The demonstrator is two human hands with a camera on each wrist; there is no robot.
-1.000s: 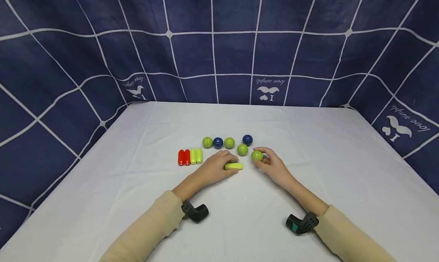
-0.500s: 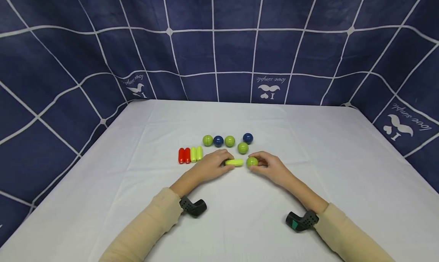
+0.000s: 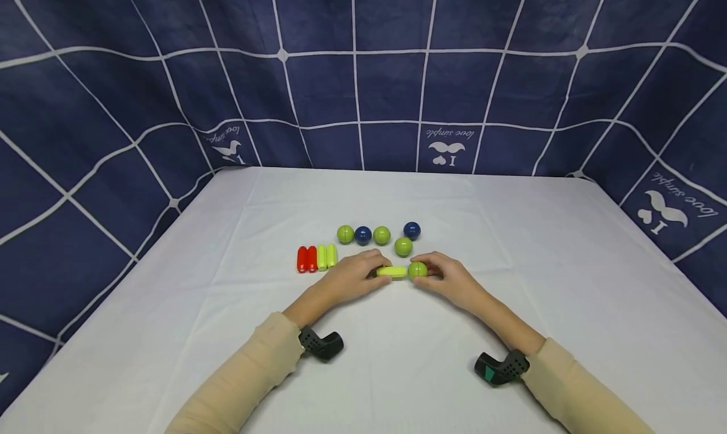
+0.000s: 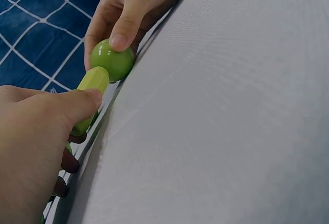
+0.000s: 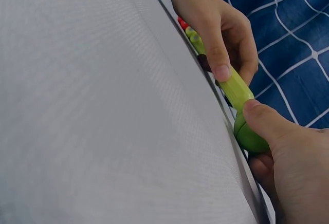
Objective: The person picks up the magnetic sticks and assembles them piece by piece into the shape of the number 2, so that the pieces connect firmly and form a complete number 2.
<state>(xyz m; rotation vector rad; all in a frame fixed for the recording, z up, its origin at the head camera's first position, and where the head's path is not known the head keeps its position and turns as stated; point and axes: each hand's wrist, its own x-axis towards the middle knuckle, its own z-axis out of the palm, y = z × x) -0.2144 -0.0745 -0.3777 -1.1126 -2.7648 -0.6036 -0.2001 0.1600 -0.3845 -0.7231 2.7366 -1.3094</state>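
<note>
My left hand (image 3: pixel 353 276) pinches a short yellow-green rod (image 3: pixel 393 272) between thumb and fingers, its free end pointing right. Thumb and fingers of my right hand (image 3: pixel 453 281) grip a glossy green ball (image 3: pixel 417 269) with a fine seam line. The rod's end sits right at the ball's left side, and in the left wrist view the rod tip (image 4: pixel 97 75) overlaps the ball (image 4: pixel 117 63). In the right wrist view, my right thumb (image 5: pixel 264 118) lies over the ball near the rod's end. The rod's other end is hidden in my left hand.
Beyond the hands lie several green balls (image 3: pixel 382 235) and two blue balls (image 3: pixel 363 235) on the white cloth (image 3: pixel 363 371). Left of them, two red rods (image 3: pixel 307 259) and two yellow-green rods (image 3: pixel 327 257) stand side by side. A dark blue curtain (image 3: pixel 386 87) surrounds the table.
My right hand has brought the green ball leftward and nearer to me, up to the rod's end. My left hand has shifted the rod slightly right, narrowing the gap.
</note>
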